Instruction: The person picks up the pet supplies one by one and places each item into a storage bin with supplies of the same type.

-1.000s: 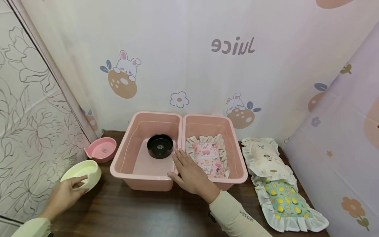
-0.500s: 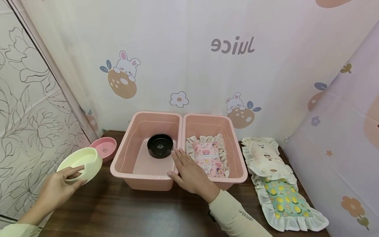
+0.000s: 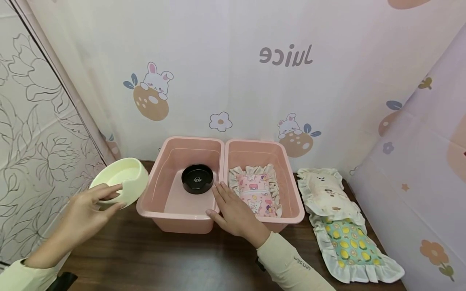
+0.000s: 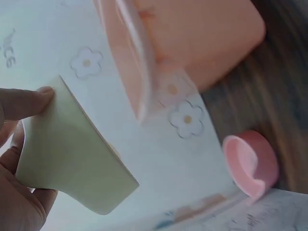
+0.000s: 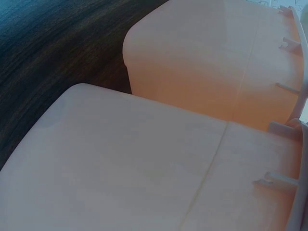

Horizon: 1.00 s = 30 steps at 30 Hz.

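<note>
My left hand [image 3: 84,211] pinches a pale yellow pet bowl [image 3: 137,186] by its wall. In the head view the bowl is raised and tilted beside the left pink tub [image 3: 182,224], overlapping its left rim. Fingers and thumb also grip this bowl [image 4: 77,154] in the left wrist view. My right hand [image 3: 238,214] rests with extended fingers on the adjoining rims of the left tub and the right pink tub [image 3: 289,194]. A black bowl [image 3: 197,179] with a pale printed mark sits inside the left tub. Inside the right one lies a frilled pink patterned cushion [image 3: 255,192].
A pink bowl [image 4: 267,159] stands on the dark wooden table [image 3: 174,258], hidden in the head view behind the yellow bowl. Right of the tubs lie a cream frilled cushion [image 3: 327,192] and a green lemon-print cushion [image 3: 353,244]. Printed curtains [image 3: 233,93] hang behind and at both sides.
My left hand has lifted the yellow bowl off the table and moved it up and right towards the left tub, covering the pink bowl from the head view. My right hand has stayed put.
</note>
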Each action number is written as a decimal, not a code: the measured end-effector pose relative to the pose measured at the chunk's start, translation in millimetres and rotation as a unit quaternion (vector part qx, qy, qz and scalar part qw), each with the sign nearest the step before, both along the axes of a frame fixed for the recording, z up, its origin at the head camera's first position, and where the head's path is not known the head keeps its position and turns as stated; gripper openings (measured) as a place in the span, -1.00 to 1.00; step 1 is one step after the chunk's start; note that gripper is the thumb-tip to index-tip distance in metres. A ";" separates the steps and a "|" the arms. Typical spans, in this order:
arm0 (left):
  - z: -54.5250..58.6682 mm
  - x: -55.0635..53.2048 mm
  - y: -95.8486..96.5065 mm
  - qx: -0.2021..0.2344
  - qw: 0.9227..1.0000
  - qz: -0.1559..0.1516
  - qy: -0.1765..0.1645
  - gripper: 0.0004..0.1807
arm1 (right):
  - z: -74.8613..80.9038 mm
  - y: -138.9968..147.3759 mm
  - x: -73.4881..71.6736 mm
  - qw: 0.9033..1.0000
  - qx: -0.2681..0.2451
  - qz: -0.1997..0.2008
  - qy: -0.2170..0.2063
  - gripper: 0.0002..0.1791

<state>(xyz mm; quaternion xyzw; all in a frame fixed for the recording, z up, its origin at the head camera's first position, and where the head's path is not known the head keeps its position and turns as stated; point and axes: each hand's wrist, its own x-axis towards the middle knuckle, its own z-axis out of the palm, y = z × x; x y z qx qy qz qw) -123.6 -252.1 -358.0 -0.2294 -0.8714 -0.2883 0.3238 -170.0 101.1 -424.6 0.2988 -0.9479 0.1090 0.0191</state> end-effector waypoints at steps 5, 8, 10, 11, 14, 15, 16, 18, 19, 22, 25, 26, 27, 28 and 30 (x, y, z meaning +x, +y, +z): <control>10.9 -9.9 22.9 0.004 0.999 -0.048 -0.003 -0.52 | 0.3 0.5 -0.3 1.000 0.003 -0.003 -0.001 -0.16; 13.6 -17.3 34.7 -0.005 0.998 -0.066 -0.010 -0.54 | 0.2 0.4 -0.4 1.000 0.003 0.000 0.001 -0.17; 13.7 -22.8 42.1 -0.012 0.997 -0.073 -0.021 -0.54 | 0.3 0.4 -0.2 1.000 0.001 0.002 0.002 -0.17; 12.8 -25.8 45.7 -0.013 0.996 -0.078 -0.028 -0.53 | 0.2 0.3 -0.2 1.000 0.001 0.004 0.005 -0.17; 7.8 -34.2 56.0 -0.023 0.995 -0.085 -0.046 -0.53 | 0.0 0.1 0.3 1.000 -0.001 0.008 0.010 -0.18; 5.2 -36.9 59.0 -0.026 0.995 -0.087 -0.051 -0.53 | 0.1 0.0 0.6 1.000 -0.001 0.009 0.011 -0.18; 2.2 -39.6 62.1 -0.030 0.994 -0.088 -0.057 -0.54 | 0.0 -0.2 0.8 1.000 -0.002 0.010 0.014 -0.18; -3.5 -44.2 67.7 -0.042 0.993 -0.085 -0.064 -0.55 | 0.0 -0.5 1.2 1.000 -0.003 0.012 0.017 -0.18; -6.5 -46.4 70.3 -0.047 0.993 -0.085 -0.070 -0.55 | 0.0 -0.5 1.4 1.000 -0.003 0.011 0.017 -0.18; -15.7 -52.2 76.9 -0.064 0.990 -0.085 -0.093 -0.55 | -0.3 -0.8 1.5 1.000 -0.001 0.010 0.020 -0.19; -25.4 -57.4 82.6 -0.079 0.985 -0.087 -0.123 -0.57 | -0.8 -0.7 1.5 1.000 -0.001 0.011 0.023 -0.19; -28.9 -59.2 84.4 -0.085 0.984 -0.085 -0.132 -0.58 | -1.1 -0.7 1.4 1.000 -0.001 0.011 0.025 -0.20; -32.3 -61.1 86.4 -0.088 0.982 -0.085 -0.143 -0.58 | -1.2 -0.6 1.3 1.000 -0.002 0.013 0.026 -0.20; -35.5 -63.1 88.5 -0.089 0.980 -0.091 -0.154 -0.59 | -1.6 -0.5 1.2 0.999 -0.002 0.014 0.030 -0.21; -41.4 -66.9 92.6 -0.087 0.976 -0.099 -0.176 -0.59 | -2.5 -0.2 1.0 0.999 -0.001 0.016 0.035 -0.21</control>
